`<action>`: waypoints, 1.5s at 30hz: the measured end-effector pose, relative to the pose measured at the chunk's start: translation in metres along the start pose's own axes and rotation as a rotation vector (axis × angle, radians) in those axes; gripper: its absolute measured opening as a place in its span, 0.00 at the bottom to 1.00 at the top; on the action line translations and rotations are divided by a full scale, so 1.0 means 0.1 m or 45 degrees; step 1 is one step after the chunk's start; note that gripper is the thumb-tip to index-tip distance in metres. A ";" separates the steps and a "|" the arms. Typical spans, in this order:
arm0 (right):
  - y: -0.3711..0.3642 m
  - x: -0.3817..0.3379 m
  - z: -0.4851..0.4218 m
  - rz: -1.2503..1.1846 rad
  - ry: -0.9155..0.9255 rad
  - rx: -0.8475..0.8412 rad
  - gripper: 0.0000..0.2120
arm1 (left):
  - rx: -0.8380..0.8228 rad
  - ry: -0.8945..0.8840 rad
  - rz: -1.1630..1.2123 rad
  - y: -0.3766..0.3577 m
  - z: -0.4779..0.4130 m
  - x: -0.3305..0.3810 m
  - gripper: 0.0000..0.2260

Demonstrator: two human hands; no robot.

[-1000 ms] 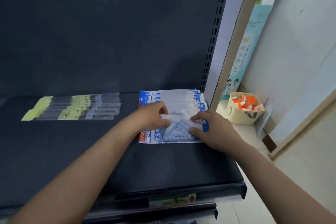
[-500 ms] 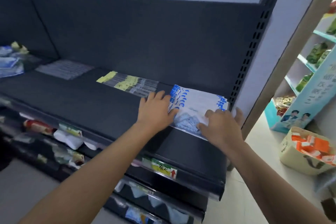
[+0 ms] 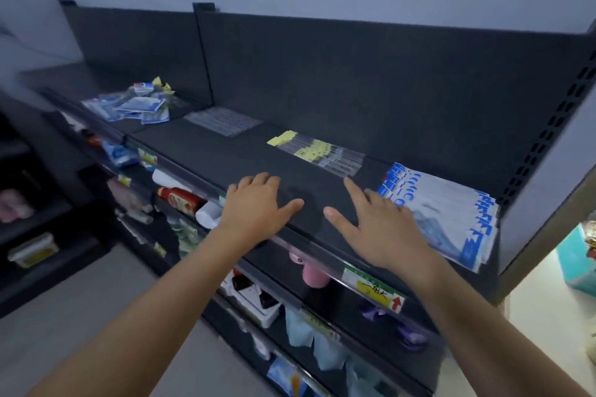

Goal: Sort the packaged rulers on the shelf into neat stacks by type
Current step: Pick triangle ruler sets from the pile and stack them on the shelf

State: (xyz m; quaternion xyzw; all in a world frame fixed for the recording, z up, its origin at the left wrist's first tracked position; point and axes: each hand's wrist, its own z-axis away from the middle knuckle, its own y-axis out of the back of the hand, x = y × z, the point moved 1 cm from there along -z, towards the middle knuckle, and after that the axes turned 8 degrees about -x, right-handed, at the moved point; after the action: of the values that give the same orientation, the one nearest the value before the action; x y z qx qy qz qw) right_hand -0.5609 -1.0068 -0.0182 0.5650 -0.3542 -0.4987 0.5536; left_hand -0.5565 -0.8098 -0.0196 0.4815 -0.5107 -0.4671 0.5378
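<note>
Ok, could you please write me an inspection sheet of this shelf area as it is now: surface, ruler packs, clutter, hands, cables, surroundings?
Surface: dark shelf, flat, with a price label on its front rail.
Job's things: blue-and-white packs stacked at the right end; yellow-labelled clear rulers left of them; plain clear rulers further left.
Clutter: loose pile of mixed packs at the far left, unsorted.
Grippers: left hand and right hand open, fingers spread, holding nothing, over the shelf front.
Cables: nothing seen.
Surroundings: red bottle and pink item below the shelf; teal box at the right.
</note>
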 end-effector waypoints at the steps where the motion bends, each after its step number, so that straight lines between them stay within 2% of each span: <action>1: 0.01 -0.19 -0.05 -0.034 0.038 0.051 0.36 | 0.009 0.014 -0.009 0.04 0.00 -0.15 0.33; 7: 0.04 -1.37 -0.41 -0.297 0.315 0.354 0.31 | 0.150 0.141 -0.046 0.32 0.03 -1.25 0.38; 11: -0.05 -2.02 -0.75 -0.222 0.412 0.251 0.33 | 0.158 0.231 -0.086 0.40 0.07 -2.02 0.41; 17: -0.16 -2.89 -1.20 -0.286 0.473 0.202 0.33 | 0.131 0.392 -0.136 0.42 0.10 -3.04 0.43; 25: -0.20 -3.78 -1.91 -0.303 0.532 0.125 0.32 | 0.151 0.544 -0.151 0.49 -0.14 -4.09 0.39; 29: -0.18 -4.17 -2.42 -0.295 0.613 0.058 0.31 | 0.182 0.587 -0.148 0.53 -0.45 -4.50 0.40; 34: -0.06 -4.58 -3.18 -0.345 0.628 0.047 0.30 | 0.198 0.630 -0.202 0.64 -1.03 -5.01 0.49; 39: -0.05 -4.92 -3.96 -0.391 0.595 0.050 0.30 | 0.167 0.569 -0.265 0.82 -1.81 -5.53 0.41; 45: -0.19 -5.29 -4.75 -0.401 0.484 -0.060 0.30 | 0.125 0.506 -0.253 0.83 -2.50 -6.13 0.47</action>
State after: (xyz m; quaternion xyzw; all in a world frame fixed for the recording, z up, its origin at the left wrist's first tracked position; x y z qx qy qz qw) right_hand -0.2424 -0.3705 0.0014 0.6839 -0.1393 -0.4718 0.5388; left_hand -0.3318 -0.1820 -0.0012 0.6377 -0.3669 -0.3883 0.5550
